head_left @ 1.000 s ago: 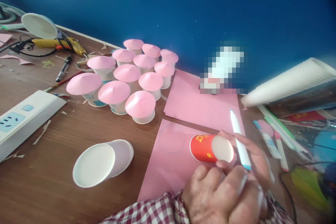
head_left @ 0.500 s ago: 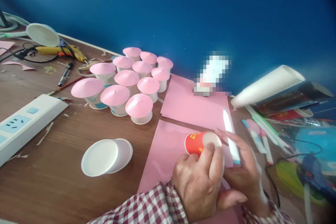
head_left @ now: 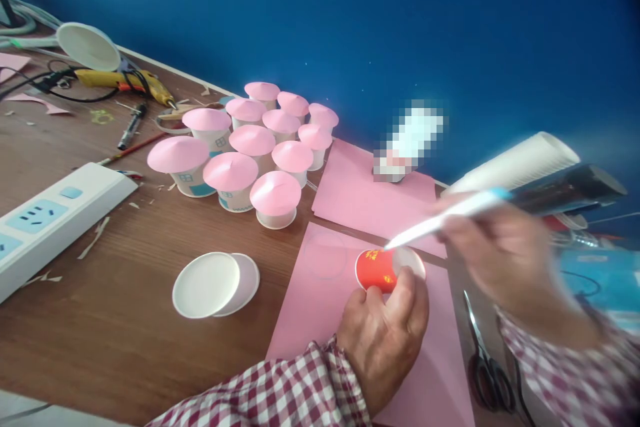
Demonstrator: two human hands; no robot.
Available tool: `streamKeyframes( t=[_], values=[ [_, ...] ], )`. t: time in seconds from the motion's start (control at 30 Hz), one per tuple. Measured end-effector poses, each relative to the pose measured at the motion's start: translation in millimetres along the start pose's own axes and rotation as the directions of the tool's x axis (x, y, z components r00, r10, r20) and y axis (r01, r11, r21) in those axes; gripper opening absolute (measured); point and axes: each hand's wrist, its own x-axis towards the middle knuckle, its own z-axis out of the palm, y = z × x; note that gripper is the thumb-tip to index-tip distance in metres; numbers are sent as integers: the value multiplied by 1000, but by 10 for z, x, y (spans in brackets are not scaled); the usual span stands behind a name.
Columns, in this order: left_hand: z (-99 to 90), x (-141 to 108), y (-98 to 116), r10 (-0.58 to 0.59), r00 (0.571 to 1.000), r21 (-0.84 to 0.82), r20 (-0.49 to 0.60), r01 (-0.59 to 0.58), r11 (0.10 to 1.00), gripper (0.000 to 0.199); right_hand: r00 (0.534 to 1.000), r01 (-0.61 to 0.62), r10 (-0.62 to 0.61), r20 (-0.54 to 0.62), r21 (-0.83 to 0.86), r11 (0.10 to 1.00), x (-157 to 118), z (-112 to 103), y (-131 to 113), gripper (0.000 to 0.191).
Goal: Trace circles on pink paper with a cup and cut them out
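My left hand (head_left: 385, 340) is closed on a red paper cup (head_left: 373, 271) with yellow print, its fingers over the cup's pale end. The cup rests on a pink sheet of paper (head_left: 320, 320); I cannot tell which end is down. To its left, a faint circle outline (head_left: 325, 256) shows on that sheet. Blurred by motion, my right hand (head_left: 500, 253) grips a white marker pen (head_left: 425, 230) with a blue end. The pen slants down to the left, its tip at or very near the cup's upper edge; contact is unclear.
Several white cups with pink cone tops (head_left: 230, 172) stand at the back. White paper cups (head_left: 206, 285), a power strip (head_left: 70, 213) and a glue gun (head_left: 125, 82) are leftward. Scissors (head_left: 485, 363) lie right; stacked cups (head_left: 515, 163) lean by the blue wall (head_left: 300, 7).
My right hand has risen up and right from beside my left hand, and the marker now slants toward the cup. Scissors have come into view. My left hand stays on the cup.
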Motion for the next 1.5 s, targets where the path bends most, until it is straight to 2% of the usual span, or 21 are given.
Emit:
streamKeyframes(
  t=[0.03, 0.07, 0.13, 0.17, 0.27, 0.4, 0.6, 0.8, 1.03, 1.13, 1.3, 1.5],
  values=[
    [3, -5, 4, -9, 1000, 0, -7, 9, 1000, 50, 991, -10, 3, 135, 49, 999, 119, 81, -66, 20],
    [11, -11, 10, -18, 1000, -1, -24, 18, 1000, 51, 957, -5, -20, 289, 88, 996, 219, 169, -122, 21],
    [41, -26, 22, -37, 997, -11, -73, 36, 999, 52, 885, 23, -69, 460, 105, 994, 356, 343, -196, 26],
    [60, -32, 26, -42, 995, -20, -95, 40, 999, 51, 849, 50, -86, 522, 83, 995, 394, 419, -213, 25],
    [98, -36, 26, -36, 992, -53, -121, 30, 998, 46, 789, 150, -109, 605, -17, 988, 431, 569, -213, 24],
    [81, -18, 16, -47, 995, -83, -89, 40, 996, 44, 754, 246, -122, 645, -105, 964, 420, 631, -164, 26],
    [54, -15, 22, -39, 997, -80, -73, 33, 996, 44, 738, 373, -157, 656, -203, 905, 427, 654, -122, 29],
    [49, -24, 18, -32, 999, -50, -41, 30, 998, 45, 741, 372, -145, 656, -222, 901, 440, 663, -165, 31],
    [49, -19, 24, -21, 998, 2, -51, 21, 1000, 51, 759, 344, -152, 633, -191, 919, 483, 645, -177, 20],
    [37, -24, 37, -36, 998, 28, -58, 38, 999, 52, 732, 365, -160, 662, -183, 913, 502, 654, -161, 14],
    [24, -14, 37, -43, 998, 25, -40, 44, 999, 52, 673, 442, -196, 714, -175, 880, 515, 699, -145, 16],
    [22, 9, 25, -42, 999, -10, -32, 41, 999, 50, 647, 462, -200, 736, -170, 870, 510, 724, -154, 18]
  ],
)
